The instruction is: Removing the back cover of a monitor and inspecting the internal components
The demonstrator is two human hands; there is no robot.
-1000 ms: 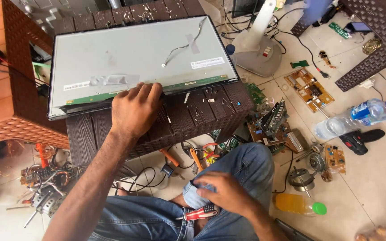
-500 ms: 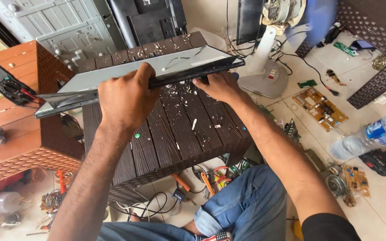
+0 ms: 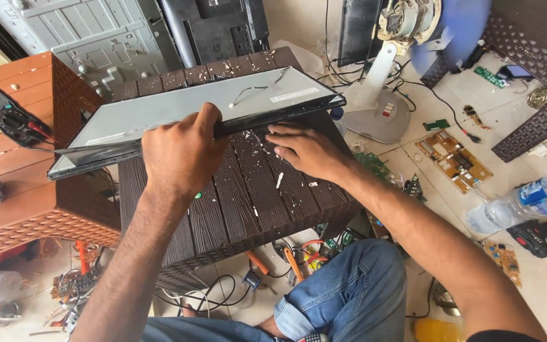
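Head view: we see our left hand clamped on the near long edge of the flat display panel, fingers curled over the top and thumb beneath, tilting that edge up off the dark slatted desk. Our right hand lies flat on the desk, palm down and fingers together, with its fingertips just under the raised edge of the panel, gripping nothing that we can make out. The panel's far edge appears to rest on the desk, and its left corner juts out over the brown wicker desk where a multimeter lies. A thin ribbon cable lies loose on the panel's back.

We judge the main risk to be the panel flexing or slipping, since one hand carries it at one spot; a twist could crack it. The overhanging corner could also knock the multimeter, and the white debris scattered on the desk could scratch the face underneath.
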